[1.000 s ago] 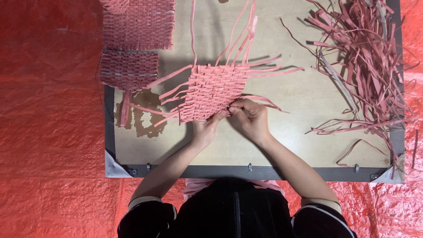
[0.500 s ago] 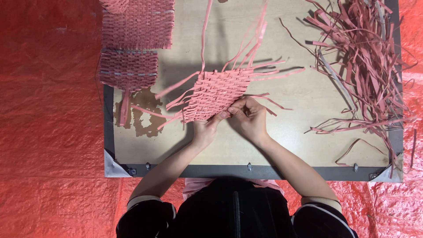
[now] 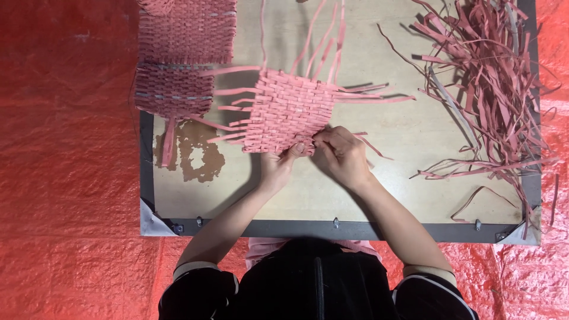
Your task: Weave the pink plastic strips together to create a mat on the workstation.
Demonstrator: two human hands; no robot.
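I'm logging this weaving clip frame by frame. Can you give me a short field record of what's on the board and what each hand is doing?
surface: wooden board on red sheet
left hand: pinching near edge of woven mat
right hand: gripping same edge, beside the left
mat: pink, loose strip ends sticking out
finished mats: stacked at far left
loose strips: heap at right

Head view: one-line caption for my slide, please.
Both hands, left hand and right hand, pinch the near edge of a pink woven mat on a board.

Pink woven strip mat (image 3: 290, 112), loose ends splayed outward, flat on board, slightly rotated.
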